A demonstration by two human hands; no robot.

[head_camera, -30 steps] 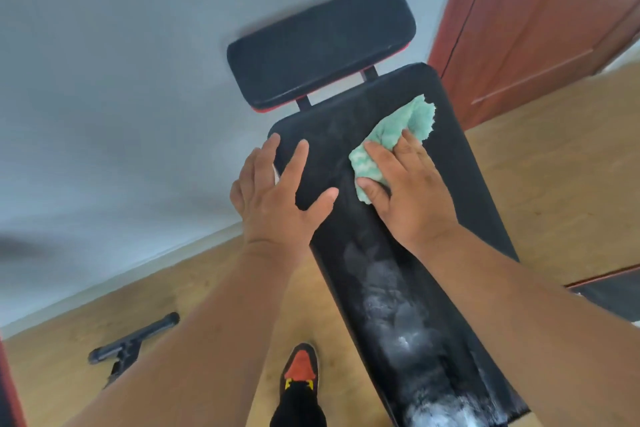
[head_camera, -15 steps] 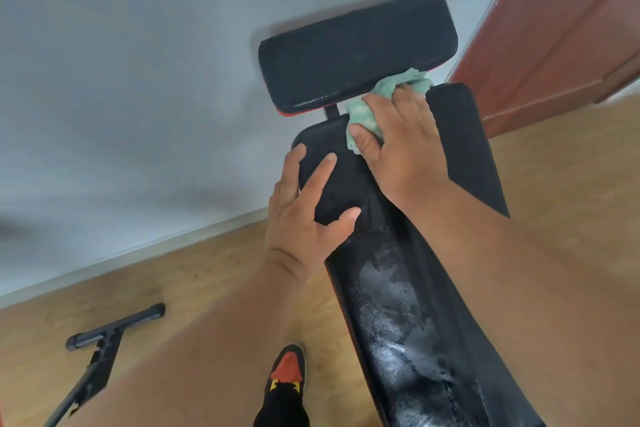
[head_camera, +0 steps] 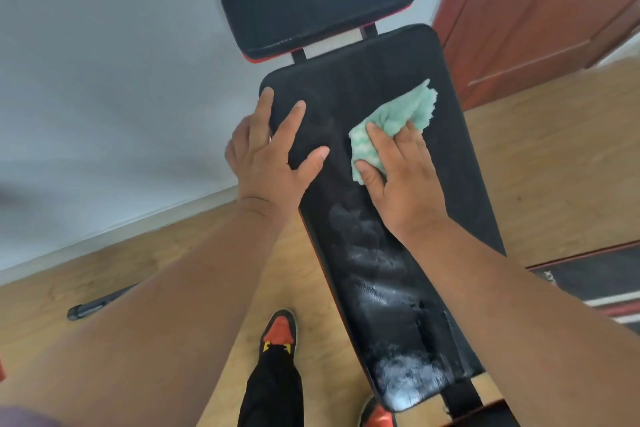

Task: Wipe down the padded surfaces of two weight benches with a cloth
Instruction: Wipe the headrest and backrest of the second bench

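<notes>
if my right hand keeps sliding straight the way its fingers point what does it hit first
Probably nothing on the long pad itself. The right hand, pressing the green cloth, would reach the pad's far right corner; past that stands the red-brown door, though depth is unclear.

Black bench pad point(head_camera: 398, 253) (whitish smears); green cloth point(head_camera: 391, 125), both hands flat on it

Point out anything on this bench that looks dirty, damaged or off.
The long back pad carries whitish smears, heaviest at its near end, unlike the darker area by the green cloth. No tear shows.
</notes>
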